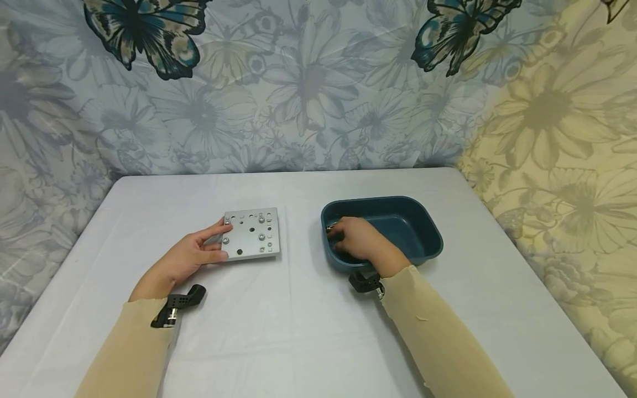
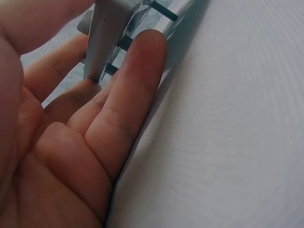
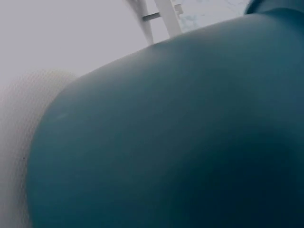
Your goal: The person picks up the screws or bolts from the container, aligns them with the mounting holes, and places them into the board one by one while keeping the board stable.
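My left hand (image 1: 186,257) grips a silver metal plate (image 1: 251,246) by its left edge, thumb at the near corner and a fingertip on the upper face. Holes and several bolt heads dot the plate's top. In the left wrist view, threaded bolt shanks (image 2: 164,10) stick out from its underside, beside one finger (image 2: 137,76). My right hand (image 1: 360,240) reaches down into a dark blue plastic basin (image 1: 433,243), fingers bent at its left end. A small shiny metal piece (image 1: 330,226) shows by those fingertips; I cannot tell whether they hold it.
A white cloth (image 1: 278,331) covers the table. Behind it hangs a flowered curtain (image 1: 308,110) with butterflies. The basin's outer wall (image 3: 142,133) fills most of the right wrist view. Each forearm wears a tan sleeve (image 1: 443,331) and a black wrist mount (image 1: 365,282).
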The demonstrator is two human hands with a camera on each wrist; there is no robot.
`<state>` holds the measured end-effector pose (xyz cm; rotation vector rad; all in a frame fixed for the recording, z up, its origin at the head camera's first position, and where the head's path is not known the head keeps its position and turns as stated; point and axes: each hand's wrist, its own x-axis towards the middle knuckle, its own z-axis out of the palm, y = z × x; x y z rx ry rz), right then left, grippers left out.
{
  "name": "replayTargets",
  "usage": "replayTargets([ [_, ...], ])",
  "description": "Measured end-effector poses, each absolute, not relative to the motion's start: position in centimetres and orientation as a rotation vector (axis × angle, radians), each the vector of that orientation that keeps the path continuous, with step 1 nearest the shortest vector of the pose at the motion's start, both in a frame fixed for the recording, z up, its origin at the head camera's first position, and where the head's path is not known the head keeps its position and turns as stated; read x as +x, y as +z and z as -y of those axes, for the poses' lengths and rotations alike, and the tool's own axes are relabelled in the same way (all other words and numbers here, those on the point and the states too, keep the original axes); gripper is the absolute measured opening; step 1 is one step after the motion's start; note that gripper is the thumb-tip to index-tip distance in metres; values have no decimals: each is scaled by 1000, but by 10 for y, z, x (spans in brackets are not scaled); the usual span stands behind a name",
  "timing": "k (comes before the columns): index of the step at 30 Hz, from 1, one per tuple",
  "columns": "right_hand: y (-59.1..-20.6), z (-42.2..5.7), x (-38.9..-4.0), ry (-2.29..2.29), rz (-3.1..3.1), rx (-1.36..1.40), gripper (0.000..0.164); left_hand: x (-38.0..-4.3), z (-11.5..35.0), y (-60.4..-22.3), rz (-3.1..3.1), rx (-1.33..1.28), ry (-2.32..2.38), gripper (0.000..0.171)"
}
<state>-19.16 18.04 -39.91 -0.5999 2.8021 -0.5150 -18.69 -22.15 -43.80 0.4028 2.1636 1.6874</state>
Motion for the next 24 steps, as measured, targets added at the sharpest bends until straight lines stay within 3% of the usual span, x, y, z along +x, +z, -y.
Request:
replayTargets([
  [13,-395,-175,-189,-192,-2917,-687,21,-186,221,-436,-2148,403,1696,77],
  [24,-381,-187,-180,-461,-3080,-458,22,-185,220,-434,-2155,371,1689,79],
])
